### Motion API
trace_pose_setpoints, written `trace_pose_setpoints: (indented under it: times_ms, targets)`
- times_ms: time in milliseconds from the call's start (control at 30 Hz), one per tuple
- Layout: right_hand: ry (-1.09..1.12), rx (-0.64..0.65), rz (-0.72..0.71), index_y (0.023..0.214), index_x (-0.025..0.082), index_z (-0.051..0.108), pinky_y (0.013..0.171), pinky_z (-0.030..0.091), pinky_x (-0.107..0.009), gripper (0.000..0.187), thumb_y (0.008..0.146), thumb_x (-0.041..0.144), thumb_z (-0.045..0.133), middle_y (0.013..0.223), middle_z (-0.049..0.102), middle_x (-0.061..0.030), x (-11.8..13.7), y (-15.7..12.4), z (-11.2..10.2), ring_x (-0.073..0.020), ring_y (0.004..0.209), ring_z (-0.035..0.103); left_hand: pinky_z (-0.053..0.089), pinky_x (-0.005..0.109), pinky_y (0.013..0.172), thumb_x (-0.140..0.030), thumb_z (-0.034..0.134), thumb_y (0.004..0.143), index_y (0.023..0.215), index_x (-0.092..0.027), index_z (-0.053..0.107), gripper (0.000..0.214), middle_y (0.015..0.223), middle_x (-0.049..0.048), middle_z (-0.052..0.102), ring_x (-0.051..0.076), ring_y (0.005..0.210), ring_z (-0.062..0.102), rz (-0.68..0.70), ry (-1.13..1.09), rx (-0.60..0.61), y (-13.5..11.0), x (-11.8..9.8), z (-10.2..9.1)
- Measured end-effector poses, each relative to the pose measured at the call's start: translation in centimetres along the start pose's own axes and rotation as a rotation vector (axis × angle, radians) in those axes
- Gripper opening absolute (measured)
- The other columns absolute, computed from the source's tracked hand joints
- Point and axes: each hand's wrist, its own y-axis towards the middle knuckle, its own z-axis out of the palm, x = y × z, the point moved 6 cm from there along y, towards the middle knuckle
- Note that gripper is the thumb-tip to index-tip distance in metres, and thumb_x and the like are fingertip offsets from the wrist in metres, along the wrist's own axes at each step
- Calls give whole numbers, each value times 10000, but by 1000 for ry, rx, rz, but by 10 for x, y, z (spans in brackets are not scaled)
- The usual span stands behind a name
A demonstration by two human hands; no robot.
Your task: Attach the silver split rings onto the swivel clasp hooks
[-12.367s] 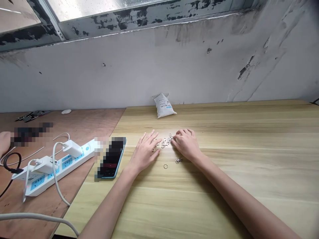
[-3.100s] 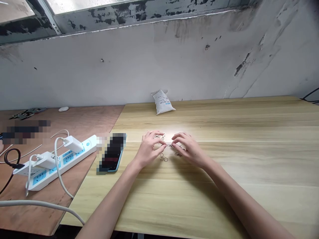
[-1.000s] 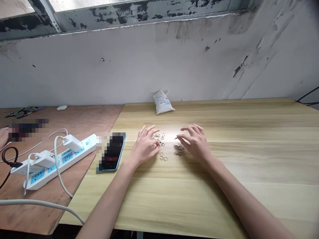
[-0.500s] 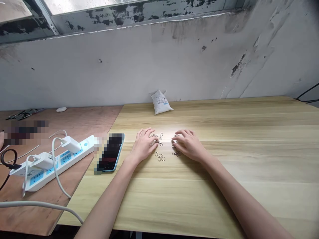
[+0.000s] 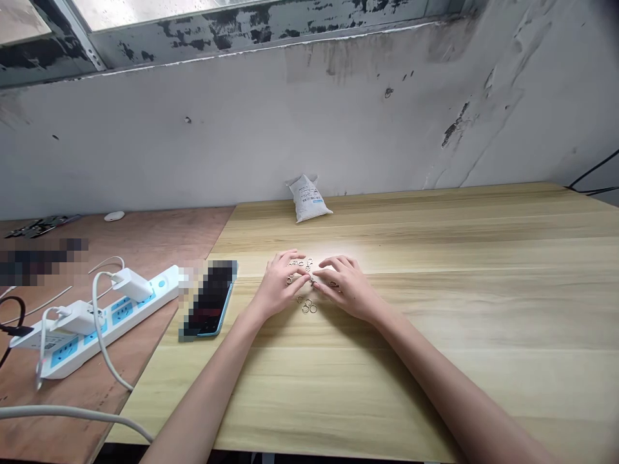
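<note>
Small silver metal clasps [image 5: 300, 263] lie scattered on the light wooden table [image 5: 435, 270], with a few loose split rings [image 5: 307, 307] just in front of them. My left hand [image 5: 277, 288] rests at the left of the pile. Its fingers are curled and its fingertips pinch a small clasp. My right hand [image 5: 347, 289] lies on the right, fingers bent toward the left hand. Its fingertips close on a tiny piece that is too small to name. The fingertips of both hands almost meet over the pile.
A small white pouch [image 5: 306, 198] stands by the wall. A phone [image 5: 211, 298] lies left of my left hand. On the brown table to the left sits a white power strip [image 5: 91, 314] with plugged chargers and cables. A small white object [image 5: 114, 216] lies further back.
Over the last second both hands went from spread open above the pile to closing in on it. Their fingertips now meet over the pieces, and my right hand has moved left.
</note>
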Motion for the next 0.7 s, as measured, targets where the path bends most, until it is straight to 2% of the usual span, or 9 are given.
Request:
trace_pose_setpoints:
  times_ms: [133,233,467,700]
  targets:
    - [110,-31,-6,984,254,684,950,402,-433,144,949,304,553,1088,659,-68,5,0,-4,-216,1051,566,359,475,1107,-300,582,919,893,-244,720,151,1270,55,602,243,1311,439,-71,-243,28,-1,-7,1]
    - [196,-48,-2,956,244,673,933,403,-420,119,936,311,577,1047,674,-61,7,0,-6,-214,1032,574,361,465,1114,-320,585,918,891,-251,728,161,1281,57,594,241,1313,446,-97,-341,58,-1,-12,3]
    - [286,-87,50,915,244,679,913,405,-413,116,934,286,573,972,692,-52,5,-3,-10,-212,989,593,353,491,1118,-326,592,914,862,-247,724,162,1277,51,594,253,1315,441,-115,-364,1,-3,-15,1]
    - [296,-45,41,882,227,639,900,413,-414,130,946,298,552,961,683,-60,5,-4,-16,-216,981,587,370,505,1112,-260,624,885,877,-250,732,109,1280,53,588,250,1325,430,-74,-336,14,-4,-19,-3]
